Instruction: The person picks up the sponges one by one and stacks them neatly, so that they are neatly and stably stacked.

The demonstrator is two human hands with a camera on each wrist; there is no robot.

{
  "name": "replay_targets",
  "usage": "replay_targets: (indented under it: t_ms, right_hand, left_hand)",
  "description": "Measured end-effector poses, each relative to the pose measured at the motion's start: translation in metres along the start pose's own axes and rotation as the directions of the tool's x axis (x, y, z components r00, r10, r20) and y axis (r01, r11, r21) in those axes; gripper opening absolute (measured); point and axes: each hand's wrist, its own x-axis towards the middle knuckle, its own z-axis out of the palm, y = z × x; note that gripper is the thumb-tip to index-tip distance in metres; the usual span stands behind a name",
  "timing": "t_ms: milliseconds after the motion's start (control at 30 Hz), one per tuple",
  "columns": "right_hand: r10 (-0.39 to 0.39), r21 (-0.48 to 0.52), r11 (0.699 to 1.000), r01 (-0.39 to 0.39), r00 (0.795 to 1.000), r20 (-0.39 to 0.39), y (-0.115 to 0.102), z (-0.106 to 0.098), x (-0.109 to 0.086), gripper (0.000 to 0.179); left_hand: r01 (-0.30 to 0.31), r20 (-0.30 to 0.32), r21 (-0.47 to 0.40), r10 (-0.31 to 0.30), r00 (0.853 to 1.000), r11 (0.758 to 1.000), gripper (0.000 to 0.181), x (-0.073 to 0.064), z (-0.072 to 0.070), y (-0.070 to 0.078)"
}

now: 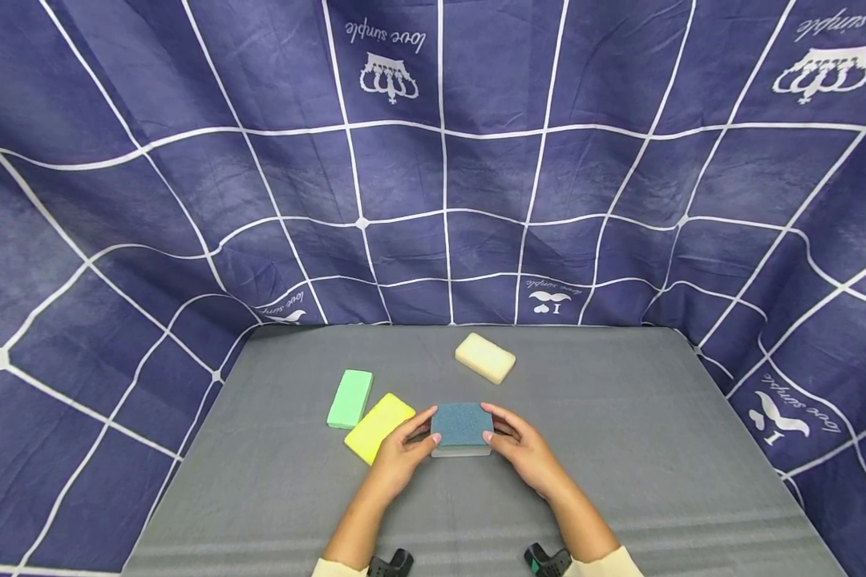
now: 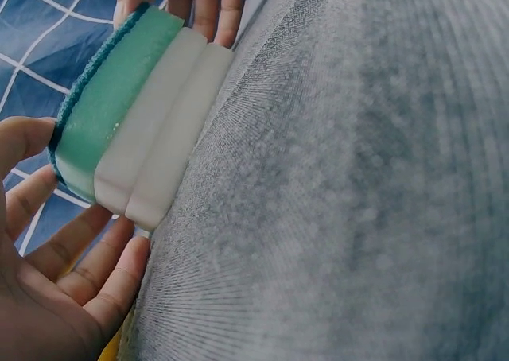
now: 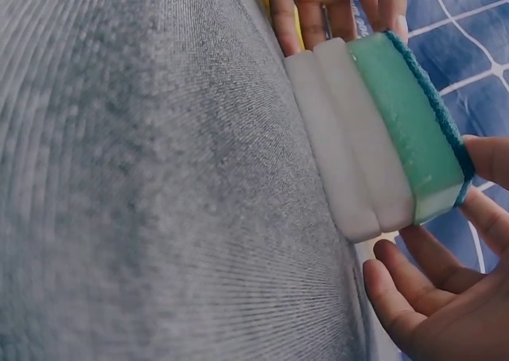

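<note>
A green scouring sponge [image 1: 462,425] with a dark blue-green scrubbing layer lies flat, scrubbing side up, on two stacked white sponges [image 2: 151,114]. At its left end my left hand [image 1: 400,453] holds it between thumb and forefinger. My right hand [image 1: 523,450] pinches the opposite end the same way. The remaining fingers of both hands spread beside the white sponges, as both wrist views show. From the head view the lower white sponges are mostly hidden under the green one. The bottom white sponge rests on the grey cloth [image 3: 159,178].
Left of the stack, a yellow sponge [image 1: 379,428] lies close to my left hand. Beyond it is a light green sponge [image 1: 350,399]. A cream sponge [image 1: 485,357] lies farther back. A blue checked curtain [image 1: 487,176] surrounds the table's back and sides.
</note>
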Motion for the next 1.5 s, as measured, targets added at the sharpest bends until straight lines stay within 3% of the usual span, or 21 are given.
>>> replay_targets:
  t_ms: [600, 1100, 1500]
  right_hand:
    - [-0.058, -0.038, 0.998, 0.056, 0.996, -0.064, -0.009, -0.010, 0.012, 0.053]
    - [0.003, -0.054, 0.998, -0.010, 0.991, -0.137, -0.005, -0.027, 0.044, 0.058]
    - [0.103, -0.125, 0.983, -0.132, 0.971, -0.215, 0.008, -0.038, 0.064, 0.067]
  left_hand:
    - [-0.020, 0.005, -0.030, 0.021, 1.000, 0.999, 0.051, -0.002, 0.002, 0.001]
    - [-0.015, 0.013, -0.029, 0.015, 1.000, 0.999, 0.051, 0.000, 0.001, 0.000]
    - [-0.016, 0.011, -0.050, 0.017, 1.000, 0.999, 0.052, -0.001, 0.001, 0.001]
